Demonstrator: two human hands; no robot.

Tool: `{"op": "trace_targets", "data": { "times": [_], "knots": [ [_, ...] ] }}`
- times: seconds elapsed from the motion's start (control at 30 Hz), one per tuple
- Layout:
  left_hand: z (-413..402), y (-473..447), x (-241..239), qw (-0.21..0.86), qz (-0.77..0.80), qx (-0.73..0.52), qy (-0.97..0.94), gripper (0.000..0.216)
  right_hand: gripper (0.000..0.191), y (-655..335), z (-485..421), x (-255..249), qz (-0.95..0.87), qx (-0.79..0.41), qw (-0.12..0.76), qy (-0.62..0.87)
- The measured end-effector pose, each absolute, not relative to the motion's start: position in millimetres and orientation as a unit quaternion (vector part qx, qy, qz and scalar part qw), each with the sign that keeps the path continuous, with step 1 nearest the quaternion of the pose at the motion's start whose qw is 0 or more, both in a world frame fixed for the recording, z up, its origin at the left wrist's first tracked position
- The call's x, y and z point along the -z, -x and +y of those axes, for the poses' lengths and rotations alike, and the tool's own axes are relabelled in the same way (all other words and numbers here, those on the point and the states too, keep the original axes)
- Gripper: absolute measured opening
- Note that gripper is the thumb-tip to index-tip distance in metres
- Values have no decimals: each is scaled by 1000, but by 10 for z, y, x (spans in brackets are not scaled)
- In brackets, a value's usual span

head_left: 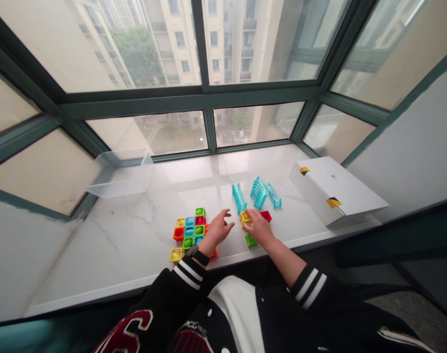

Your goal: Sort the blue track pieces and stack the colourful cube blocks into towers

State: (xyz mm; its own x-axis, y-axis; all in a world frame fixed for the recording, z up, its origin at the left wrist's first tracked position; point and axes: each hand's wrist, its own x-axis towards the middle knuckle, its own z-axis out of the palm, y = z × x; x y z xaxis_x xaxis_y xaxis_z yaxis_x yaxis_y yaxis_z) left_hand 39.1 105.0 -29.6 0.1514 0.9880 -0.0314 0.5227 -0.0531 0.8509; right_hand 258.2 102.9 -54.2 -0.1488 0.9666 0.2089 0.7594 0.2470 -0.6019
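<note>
At the near edge, a dark jacket (282, 314) hangs loose around a white shirt (236, 304), its white-striped cuffs pushed back from both wrists. A black watch (192, 250) sits on the left wrist. The left hand (219, 228) is held with its fingers loosely curled and well parted from the thumb, with nothing to be seen in its grasp; it is just right of a patchwork of toy blocks (189, 231) in red, green, blue, yellow and orange, its wrist and forearm covering part of them. The right hand (258, 227) has its fingers and thumb closed about a yellow block (244, 218), to the right of the left hand and apart from the patchwork. A green block (250, 240) shows on the near side of that hand, and a red block (266, 215) peeks out beyond it; whether these touch the yellow one is hidden. Farther back on the white marbled counter (135, 235) lie a straight turquoise tube (238, 197), a curved one (259, 191) and a smaller piece (274, 195). A white box (337, 189) with yellow-and-black tabs stands at right, a clear plastic tub (137, 171) at far left. Behind everything, green window frames (135, 107) look onto pale buildings (183, 44) and a tree (137, 54).
</note>
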Motion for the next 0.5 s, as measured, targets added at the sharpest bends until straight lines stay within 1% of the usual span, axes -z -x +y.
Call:
{"op": "trace_targets", "data": {
  "times": [0.13, 0.27, 0.37, 0.5],
  "knots": [
    [879, 202, 42, 339, 607, -352, -627, 45, 55, -2581, 1021, 560, -733, -178, 295, 586],
    [589, 780, -91, 302, 662, -383, -570, 46, 54, -2575, 1007, 555, -733, -173, 306, 582],
    [340, 1089, -98, 289, 696, -397, -524, 46, 53, -2574, 998, 530, -734, -169, 308, 581],
    [76, 1291, 8, 276, 727, -399, -486, 50, 53, -2577, 994, 505, -738, -171, 303, 578]
  ]
}}
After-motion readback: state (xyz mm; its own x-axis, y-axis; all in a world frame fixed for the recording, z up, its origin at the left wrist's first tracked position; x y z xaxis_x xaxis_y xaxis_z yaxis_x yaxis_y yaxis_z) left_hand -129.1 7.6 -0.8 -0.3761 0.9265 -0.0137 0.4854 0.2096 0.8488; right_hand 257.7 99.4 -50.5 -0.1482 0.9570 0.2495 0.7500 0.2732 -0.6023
